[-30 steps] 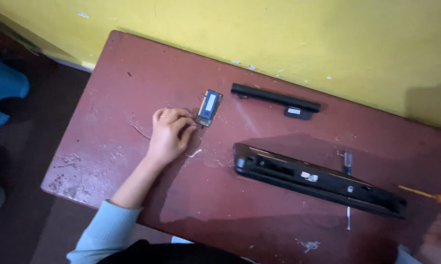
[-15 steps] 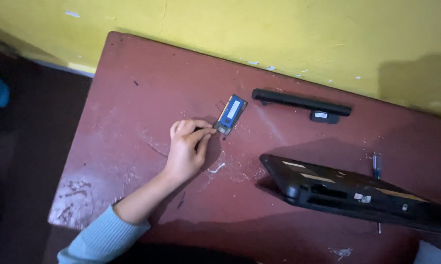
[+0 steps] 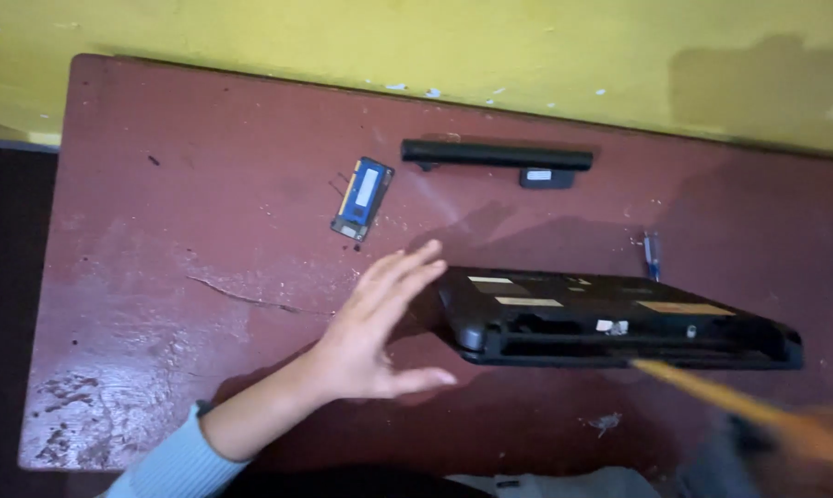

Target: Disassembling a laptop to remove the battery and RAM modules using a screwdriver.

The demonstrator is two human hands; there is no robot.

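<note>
My left hand (image 3: 370, 337) is open with the fingers spread, hovering just left of a black laptop (image 3: 619, 318) that lies bottom-up on the maroon table (image 3: 158, 277). A small blue memory module (image 3: 362, 198) lies on the table above the hand, apart from it. My right hand (image 3: 818, 443) is a blur at the lower right corner. It seems to grip an orange-handled screwdriver (image 3: 702, 392) whose end points at the laptop's front edge.
A long black battery bar (image 3: 497, 155) lies near the yellow wall (image 3: 435, 37), with a small black piece (image 3: 546, 177) beside it. A small blue screwdriver (image 3: 652, 256) lies behind the laptop. The table top is scratched and worn at the front left.
My left hand has left the memory module, opened, and moved right toward the laptop. The orange screwdriver, earlier lying on the table at the right, is now raised in my right hand.
</note>
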